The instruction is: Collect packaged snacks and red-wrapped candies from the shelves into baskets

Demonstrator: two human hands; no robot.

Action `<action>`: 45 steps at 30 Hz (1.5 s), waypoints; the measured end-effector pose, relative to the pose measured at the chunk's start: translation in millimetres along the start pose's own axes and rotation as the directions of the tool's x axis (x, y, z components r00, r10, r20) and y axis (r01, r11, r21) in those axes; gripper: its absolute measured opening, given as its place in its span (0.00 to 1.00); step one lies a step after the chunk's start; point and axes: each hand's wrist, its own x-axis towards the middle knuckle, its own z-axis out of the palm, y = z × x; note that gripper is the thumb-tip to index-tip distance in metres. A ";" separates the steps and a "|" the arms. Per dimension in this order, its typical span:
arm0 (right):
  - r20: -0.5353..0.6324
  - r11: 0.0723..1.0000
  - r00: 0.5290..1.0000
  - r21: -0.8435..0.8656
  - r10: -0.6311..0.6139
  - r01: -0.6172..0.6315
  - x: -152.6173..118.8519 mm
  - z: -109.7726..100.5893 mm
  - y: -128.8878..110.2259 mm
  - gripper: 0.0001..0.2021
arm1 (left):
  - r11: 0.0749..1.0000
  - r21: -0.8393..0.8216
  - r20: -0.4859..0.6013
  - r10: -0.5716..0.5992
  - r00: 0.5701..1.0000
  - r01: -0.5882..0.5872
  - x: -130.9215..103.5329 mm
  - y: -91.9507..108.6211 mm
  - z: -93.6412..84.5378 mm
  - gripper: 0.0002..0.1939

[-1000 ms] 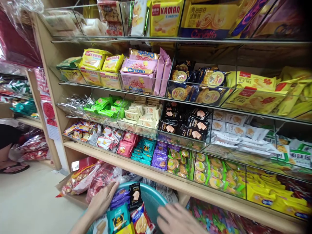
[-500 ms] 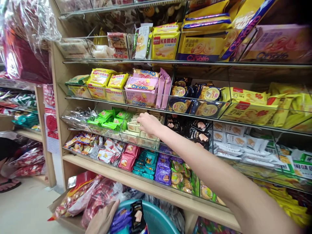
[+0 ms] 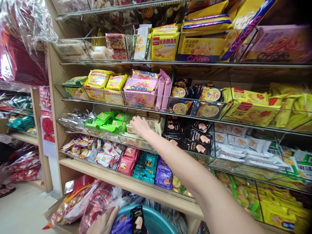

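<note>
My right hand (image 3: pixel 140 126) reaches into a shelf compartment of small cream-coloured snack packets (image 3: pixel 152 125). Its fingers curl downward among them, and whatever the fingertips hold is hidden. Green packets (image 3: pixel 103 121) lie in the compartment to its left, black packets (image 3: pixel 198 139) to its right. At the bottom of the view, my left hand (image 3: pixel 103 222) is closed at the left rim of a teal plastic basin (image 3: pixel 159 219), its fingertips partly out of sight. Inside the basin lie purple packets (image 3: pixel 121 224) and a black packet (image 3: pixel 137 219).
Clear dividers and a front lip (image 3: pixel 136 140) edge the compartments. Above stand shelves of yellow biscuit packs (image 3: pixel 164 45) and pink packs (image 3: pixel 140 91). Red bagged goods (image 3: pixel 85 198) fill a box left of the basin. A person's foot (image 3: pixel 6 190) shows at far left.
My right hand has shifted left and slightly down over the cream-coloured packets, and the forearm has swung left, uncovering more black packets. My left hand stays at the basin. The view has moved slightly.
</note>
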 end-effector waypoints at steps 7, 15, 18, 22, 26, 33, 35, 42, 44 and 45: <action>0.027 0.997 0.997 0.004 0.078 -0.078 -1.7 -0.5 1.8 0.11 | 1.000 -0.023 -0.040 0.009 0.999 -0.009 6.5 -9.2 12.3 0.30; 0.059 0.998 0.997 -0.017 0.058 -0.057 -2.1 0.0 -4.2 0.12 | 0.997 -0.075 -0.016 -0.026 1.000 0.025 3.4 -0.9 1.4 0.28; 0.106 0.997 0.992 -0.003 0.074 -0.074 -1.8 -1.1 -5.7 0.12 | 0.991 -0.135 -0.058 -0.012 0.998 0.004 3.1 -3.5 3.4 0.27; 0.098 0.995 0.991 0.047 0.087 -0.092 -1.1 -2.3 -3.0 0.09 | 0.973 -0.229 -0.127 -0.009 0.992 -0.020 3.4 -9.2 8.1 0.25; 0.081 0.985 0.990 0.119 0.118 -0.127 0.0 -5.2 2.7 0.06 | 0.966 -0.258 -0.141 -0.030 0.990 -0.008 3.3 -5.6 4.1 0.25; 0.011 0.958 0.984 0.225 0.179 -0.177 0.6 -24.3 14.9 0.06 | 0.967 -0.256 -0.139 -0.041 0.989 0.004 1.7 -0.6 -0.1 0.24; -0.011 0.959 0.986 0.234 0.165 -0.157 -2.1 -28.8 16.1 0.06 | 0.967 -0.255 -0.137 -0.028 0.990 -0.008 1.1 -2.6 1.6 0.24; -0.149 0.988 0.989 0.152 0.011 0.012 -31.0 -54.8 7.1 0.06 | 0.936 -0.351 -0.118 -0.065 0.991 0.020 -0.8 4.4 -5.1 0.23; -0.191 0.986 0.982 0.162 -0.018 0.049 -47.6 -68.3 1.9 0.07 | 0.899 -0.431 -0.094 -0.130 0.987 0.077 -0.6 11.5 -12.6 0.25; -0.208 0.982 0.978 0.181 -0.021 0.060 -57.9 -74.6 -1.4 0.07 | 0.876 -0.474 -0.100 -0.153 0.983 0.088 -0.4 14.9 -16.5 0.26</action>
